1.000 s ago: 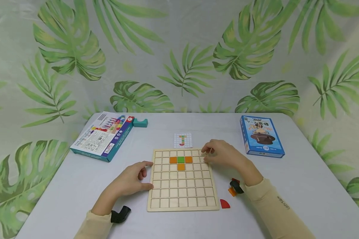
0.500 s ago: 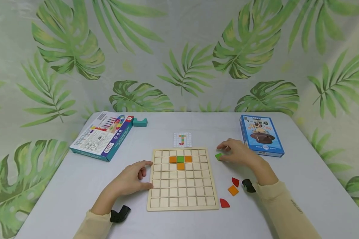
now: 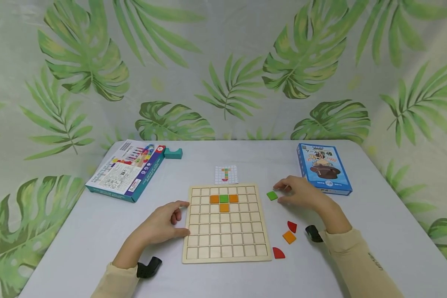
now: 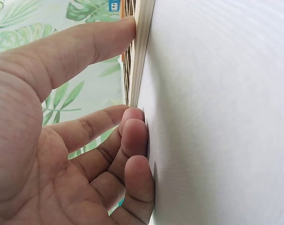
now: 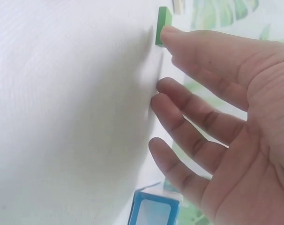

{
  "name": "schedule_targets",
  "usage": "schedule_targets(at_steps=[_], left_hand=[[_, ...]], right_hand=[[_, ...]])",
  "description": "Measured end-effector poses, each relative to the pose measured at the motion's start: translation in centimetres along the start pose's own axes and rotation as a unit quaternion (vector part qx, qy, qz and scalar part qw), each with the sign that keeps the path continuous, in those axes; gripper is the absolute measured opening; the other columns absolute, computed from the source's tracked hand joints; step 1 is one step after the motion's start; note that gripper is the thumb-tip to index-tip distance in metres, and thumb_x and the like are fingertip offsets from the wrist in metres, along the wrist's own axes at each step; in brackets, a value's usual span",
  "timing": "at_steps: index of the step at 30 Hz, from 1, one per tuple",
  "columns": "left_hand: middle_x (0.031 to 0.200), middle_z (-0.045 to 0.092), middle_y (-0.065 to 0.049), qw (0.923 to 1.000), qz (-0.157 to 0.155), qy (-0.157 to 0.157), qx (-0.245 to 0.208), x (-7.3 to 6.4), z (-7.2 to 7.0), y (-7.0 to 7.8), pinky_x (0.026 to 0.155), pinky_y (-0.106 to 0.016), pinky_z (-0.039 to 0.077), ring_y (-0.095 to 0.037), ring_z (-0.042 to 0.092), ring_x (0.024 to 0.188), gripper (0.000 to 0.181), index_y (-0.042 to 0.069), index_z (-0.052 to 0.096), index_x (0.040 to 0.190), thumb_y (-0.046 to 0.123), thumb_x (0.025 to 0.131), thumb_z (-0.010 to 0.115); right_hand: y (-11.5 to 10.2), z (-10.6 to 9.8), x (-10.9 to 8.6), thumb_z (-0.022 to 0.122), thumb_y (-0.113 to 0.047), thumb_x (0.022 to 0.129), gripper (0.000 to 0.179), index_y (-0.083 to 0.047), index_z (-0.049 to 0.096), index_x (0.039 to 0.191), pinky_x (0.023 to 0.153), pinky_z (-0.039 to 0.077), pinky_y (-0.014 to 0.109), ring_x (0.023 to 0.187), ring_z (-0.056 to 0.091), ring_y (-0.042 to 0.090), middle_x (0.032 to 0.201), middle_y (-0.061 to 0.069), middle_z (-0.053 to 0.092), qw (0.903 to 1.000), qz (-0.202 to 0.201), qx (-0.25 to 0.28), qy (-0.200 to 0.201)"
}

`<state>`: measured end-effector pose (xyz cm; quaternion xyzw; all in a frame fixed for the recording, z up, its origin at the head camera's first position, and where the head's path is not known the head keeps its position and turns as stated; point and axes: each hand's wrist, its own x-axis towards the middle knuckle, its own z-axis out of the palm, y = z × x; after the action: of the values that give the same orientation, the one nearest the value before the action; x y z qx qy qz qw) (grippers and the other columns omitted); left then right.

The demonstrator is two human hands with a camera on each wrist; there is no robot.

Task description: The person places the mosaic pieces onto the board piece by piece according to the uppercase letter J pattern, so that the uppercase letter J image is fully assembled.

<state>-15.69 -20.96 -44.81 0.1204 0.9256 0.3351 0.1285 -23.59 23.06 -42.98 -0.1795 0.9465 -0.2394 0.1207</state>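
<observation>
A wooden grid board [image 3: 225, 251] lies on the table, bearing a green square tile [image 3: 224, 199] flanked by orange tiles [image 3: 214, 199], with another orange tile [image 3: 224, 208] just below. My left hand [image 3: 160, 223] is at its left side, thumb and index fingertip touching the edge while the other fingers bend loosely. Right of the board, a loose green tile [image 3: 272, 195] lies flat. My right hand [image 3: 301, 194] hovers beside that tile with fingers spread and nothing gripped. In the right wrist view, the thumb tip overlaps the green tile [image 5: 163, 26].
Two red quarter-round tiles [image 3: 278, 253] and an orange tile [image 3: 289, 237] lie right of the board. Behind it is a pattern card [image 3: 226, 174]. A blue box [image 3: 325, 169] stands back right; a white-and-teal box [image 3: 128, 169] and a teal block [image 3: 173, 154] are back left.
My right hand has moved right, from the board's upper right edge to beside the loose green tile, which now shows fully. The left hand has stayed at the board's edge.
</observation>
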Motion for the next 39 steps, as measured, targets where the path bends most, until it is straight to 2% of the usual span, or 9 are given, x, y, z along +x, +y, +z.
schedule_targets(at_steps=[5,12,19,31,39], left_hand=[[0.094,0.055,-0.001,1.0000,0.001,0.000,-0.004,-0.04,0.06,-0.01,0.073,-0.029,0.039,-0.016,0.050,0.085,0.078,0.008,0.060,0.147,0.021,0.080,0.095],[0.094,0.056,0.000,1.0000,0.002,0.003,-0.001,0.04,0.05,0.05,0.072,-0.028,0.039,-0.015,0.050,0.084,0.077,0.008,0.060,0.147,0.020,0.080,0.095],[0.094,0.055,0.001,1.0000,-0.002,0.003,0.001,0.09,0.12,0.06,0.072,-0.028,0.040,-0.014,0.050,0.084,0.077,0.009,0.060,0.147,0.020,0.079,0.095],[0.094,0.056,-0.001,1.0000,0.002,0.000,-0.001,-0.07,-0.12,0.23,0.072,-0.028,0.039,-0.016,0.050,0.084,0.077,0.008,0.060,0.146,0.021,0.080,0.095],[0.094,0.055,-0.001,1.0000,0.002,0.001,-0.001,-0.09,-0.11,0.20,0.072,-0.028,0.039,-0.016,0.050,0.084,0.077,0.008,0.060,0.147,0.021,0.079,0.096]], right_hand=[[-0.25,0.22,0.13,0.082,-0.016,0.095,0.035,-0.008,0.075,0.128,0.101,0.055,0.051,0.110,0.063,0.029,0.120,0.010,0.071,1.0000,0.004,-0.003,0.002],[-0.57,0.32,0.33,0.082,-0.015,0.094,0.031,-0.009,0.078,0.124,0.097,0.050,0.052,0.106,0.062,0.028,0.115,0.009,0.070,0.9999,-0.006,-0.009,0.009],[-0.86,0.39,0.33,0.082,-0.014,0.094,0.026,-0.009,0.079,0.120,0.093,0.052,0.045,0.103,0.061,0.026,0.113,0.009,0.069,0.9999,0.002,-0.008,0.007],[-0.46,0.75,0.56,0.081,-0.012,0.095,0.023,-0.007,0.079,0.117,0.095,0.055,0.047,0.104,0.063,0.025,0.113,0.009,0.070,0.9997,-0.011,-0.013,0.015],[-0.45,0.83,0.61,0.082,-0.013,0.094,0.023,-0.004,0.079,0.115,0.093,0.058,0.046,0.098,0.066,0.022,0.107,0.007,0.072,0.9991,-0.031,-0.021,0.020]])
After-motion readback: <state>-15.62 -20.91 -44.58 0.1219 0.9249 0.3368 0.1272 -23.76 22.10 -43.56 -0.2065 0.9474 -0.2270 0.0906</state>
